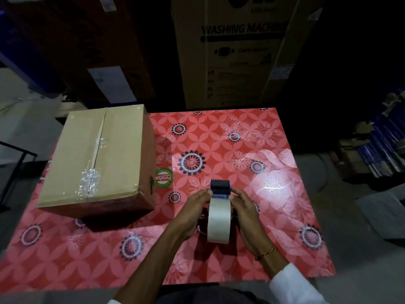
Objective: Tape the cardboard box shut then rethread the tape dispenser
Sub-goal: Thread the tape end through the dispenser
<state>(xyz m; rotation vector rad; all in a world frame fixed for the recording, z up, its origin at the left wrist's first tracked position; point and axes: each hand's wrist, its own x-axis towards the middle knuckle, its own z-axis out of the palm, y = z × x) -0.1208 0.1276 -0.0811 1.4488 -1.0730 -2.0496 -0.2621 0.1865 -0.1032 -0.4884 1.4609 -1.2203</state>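
Head camera looks down at a square table covered in a glossy red cloth with a floral pattern (274, 150). On its left side sits a closed brown cardboard box (96, 159), with clear, wrinkled tape (89, 178) along the centre seam of its top; the far part of the seam looks only thinly covered, though I cannot be sure. Near the front centre, well apart from the box, I hold a handheld tape dispenser with a dark head (220, 188) and a thick roll of pale, translucent packing tape (219, 218). My left hand (192, 216) is closed around the left side of the roll and frame, fingertips at the head. My right hand (247, 213), with a thin gold bracelet at the wrist, grips the right side in the same way. I judge that taping is largely done and rethreading is under way. Risks from here: the loose tape end could fold back and stick to itself or the roll, or go under the roller the wrong way up. The head's cutting blade sits close to my fingertips.
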